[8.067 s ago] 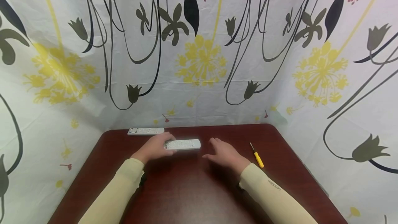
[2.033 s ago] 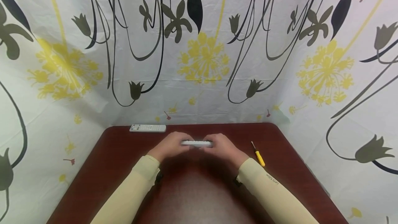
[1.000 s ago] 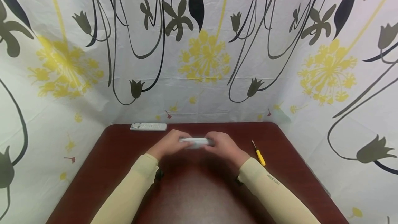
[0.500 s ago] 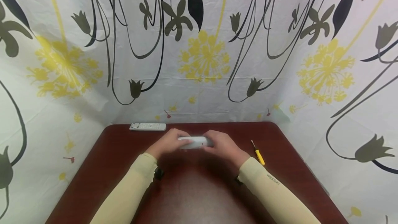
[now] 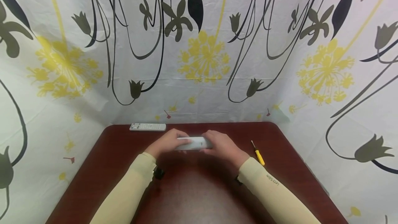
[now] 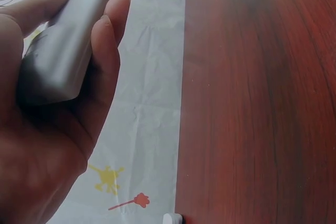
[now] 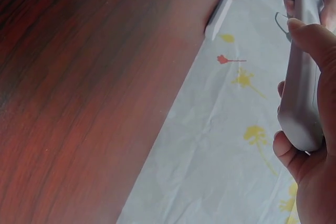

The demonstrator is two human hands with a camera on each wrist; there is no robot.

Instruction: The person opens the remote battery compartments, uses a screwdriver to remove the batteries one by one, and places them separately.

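Observation:
A pale grey-white remote control [image 5: 196,143] is held level above the table between both hands, its smooth back with a small dark mark turned toward the head camera. My left hand [image 5: 166,143] grips one end, thumb across the back. At the other end my right hand [image 5: 224,147] holds on, fingers behind. The left wrist view shows the remote's rounded end [image 6: 58,61] lying in the left palm. From the right wrist, the remote's side [image 7: 302,98] appears with the right thumb on it. The button face is hidden.
A second white remote [image 5: 147,127], buttons up, lies at the table's back left edge. To the right lies a screwdriver [image 5: 259,157] with a yellow handle. The dark red table [image 5: 192,196] is surrounded by a flower-printed curtain [image 5: 205,103].
Earlier the left hand alone held the remote, buttons visible. The right hand has since gripped its other end, and the remote has rolled past edge-on to show its back. The second remote and screwdriver stay put.

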